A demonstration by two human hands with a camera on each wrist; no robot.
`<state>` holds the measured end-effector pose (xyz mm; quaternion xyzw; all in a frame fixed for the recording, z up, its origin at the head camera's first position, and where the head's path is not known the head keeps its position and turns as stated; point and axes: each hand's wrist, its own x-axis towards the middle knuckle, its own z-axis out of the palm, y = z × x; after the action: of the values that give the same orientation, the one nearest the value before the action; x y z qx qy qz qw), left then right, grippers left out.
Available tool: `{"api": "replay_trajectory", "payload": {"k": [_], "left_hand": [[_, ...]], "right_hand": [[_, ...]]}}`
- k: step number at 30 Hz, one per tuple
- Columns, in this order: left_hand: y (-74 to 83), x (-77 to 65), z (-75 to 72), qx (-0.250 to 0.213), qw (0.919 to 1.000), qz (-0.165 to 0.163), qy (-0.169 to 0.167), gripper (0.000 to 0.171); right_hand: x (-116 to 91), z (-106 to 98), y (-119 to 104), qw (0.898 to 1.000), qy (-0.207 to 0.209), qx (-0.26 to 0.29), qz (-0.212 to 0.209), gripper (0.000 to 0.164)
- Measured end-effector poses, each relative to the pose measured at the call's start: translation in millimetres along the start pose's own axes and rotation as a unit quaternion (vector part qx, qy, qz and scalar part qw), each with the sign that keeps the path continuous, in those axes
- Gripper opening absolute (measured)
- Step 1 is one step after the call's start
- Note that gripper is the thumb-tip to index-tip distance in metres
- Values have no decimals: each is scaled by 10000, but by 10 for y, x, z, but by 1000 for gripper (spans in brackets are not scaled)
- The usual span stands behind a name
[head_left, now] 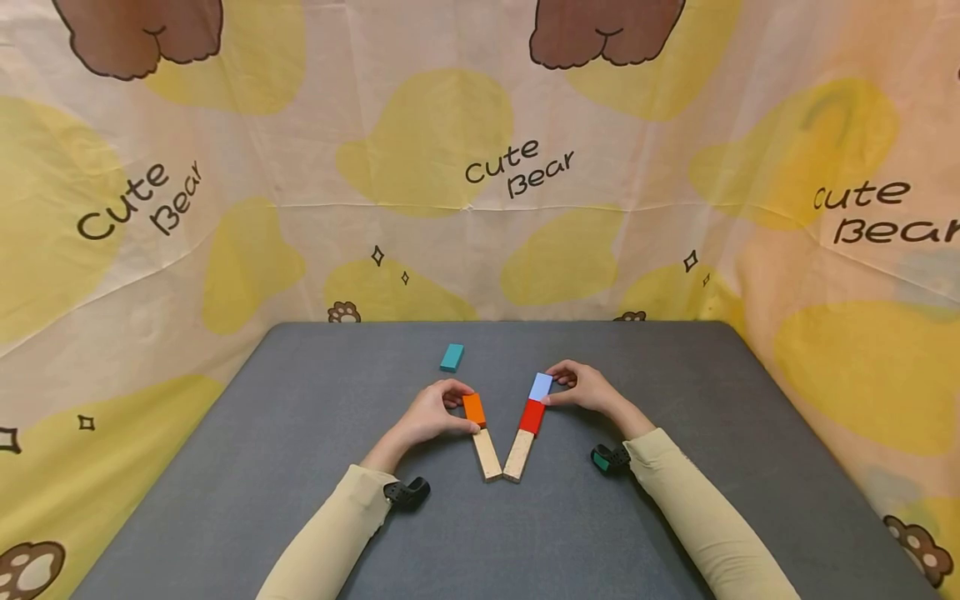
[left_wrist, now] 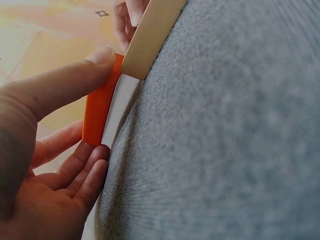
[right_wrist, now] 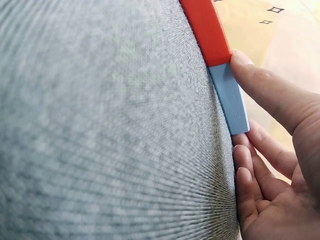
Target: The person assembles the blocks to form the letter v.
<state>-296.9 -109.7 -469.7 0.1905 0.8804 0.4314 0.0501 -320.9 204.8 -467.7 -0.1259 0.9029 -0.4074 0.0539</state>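
My left hand [head_left: 431,412] pinches an orange block [head_left: 474,410] by its ends, thumb at the near end and fingertips at the far one. In the left wrist view a pale strip [left_wrist: 121,97] shows along the orange block's lower side, beside the table. Below it lies a plain wooden block [head_left: 487,456]. With thumb and fingertips, my right hand [head_left: 585,389] holds a light blue block [head_left: 541,386] lengthwise. That block's near end meets a red block [head_left: 532,417], which is in line with a second wooden block [head_left: 518,457]. Both rows form a V, narrow end towards me.
A teal block [head_left: 452,357] lies apart, farther back and left of the V. The grey table [head_left: 645,533] has a printed "Cute Bear" cloth [head_left: 420,150] hanging behind and along its sides. Dark straps sit near both wrists.
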Motion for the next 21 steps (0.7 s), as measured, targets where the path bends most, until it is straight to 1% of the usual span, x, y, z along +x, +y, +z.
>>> {"api": "replay_trajectory", "payload": {"k": [13,21], "left_hand": [[-28,-12,11,51,9999,101,-17,58],[15,-22,5,151,9998,102,-18,58]], "right_hand": [[8,9,14,10000,-20,-10,-31,55],[-2,-4,-1,10000,-47,31,35,55]]}}
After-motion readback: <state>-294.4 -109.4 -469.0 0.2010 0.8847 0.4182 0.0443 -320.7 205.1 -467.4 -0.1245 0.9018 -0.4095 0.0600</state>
